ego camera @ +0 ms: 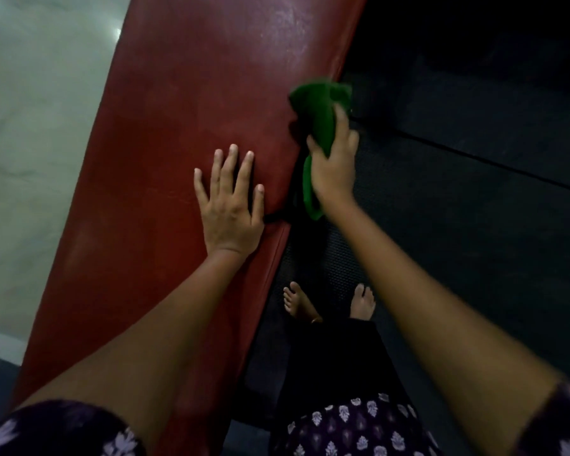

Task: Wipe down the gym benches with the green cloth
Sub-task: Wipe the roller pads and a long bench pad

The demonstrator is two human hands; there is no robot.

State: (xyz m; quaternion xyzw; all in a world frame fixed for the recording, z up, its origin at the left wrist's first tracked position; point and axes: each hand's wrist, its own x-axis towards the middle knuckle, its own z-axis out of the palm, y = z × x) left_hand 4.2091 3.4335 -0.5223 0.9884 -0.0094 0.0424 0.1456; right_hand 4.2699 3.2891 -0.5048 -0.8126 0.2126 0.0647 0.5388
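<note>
A long red padded gym bench runs from lower left toward the upper right, beside a dark rubber floor. The left hand lies flat on the pad, fingers spread and straight. At the bench's right edge, the right hand grips a bunched green cloth, blurred.

Long red padded bench — smooth, faintly glossy, running diagonally. Bunched green cloth at its right edge, gripped by the right hand — one tail hanging below the edge.
</note>
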